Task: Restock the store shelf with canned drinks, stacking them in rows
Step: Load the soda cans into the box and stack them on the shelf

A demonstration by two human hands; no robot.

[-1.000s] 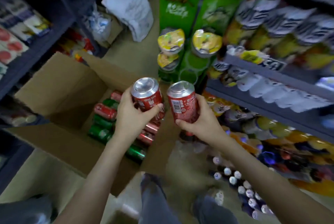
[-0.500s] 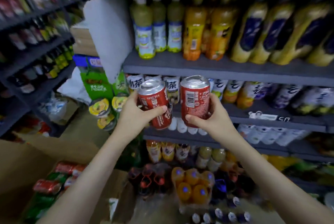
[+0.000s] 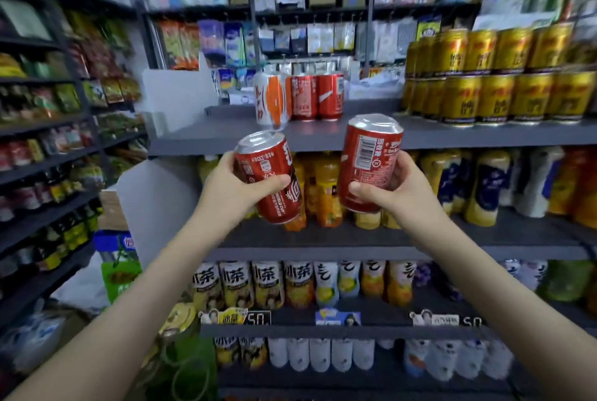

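Raised since a moment ago to the shelf (image 3: pixel 323 141) edge, a tilted can (image 3: pixel 266 176) is clamped in the left grip (image 3: pixel 240 185) and a second can (image 3: pixel 371 158) in the right grip (image 3: pixel 392 193), both to be levelled and set beside the row (image 3: pixel 315 96) beyond.

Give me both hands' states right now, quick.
Left hand: closed round a tilted red can.
Right hand: closed round a second red can, nearly upright.

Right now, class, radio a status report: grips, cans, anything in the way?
Left grip holds left can, tilted. Right grip holds right can, near upright. Both short of top shelf. Nothing between cans and shelf; shelved cans farther back.
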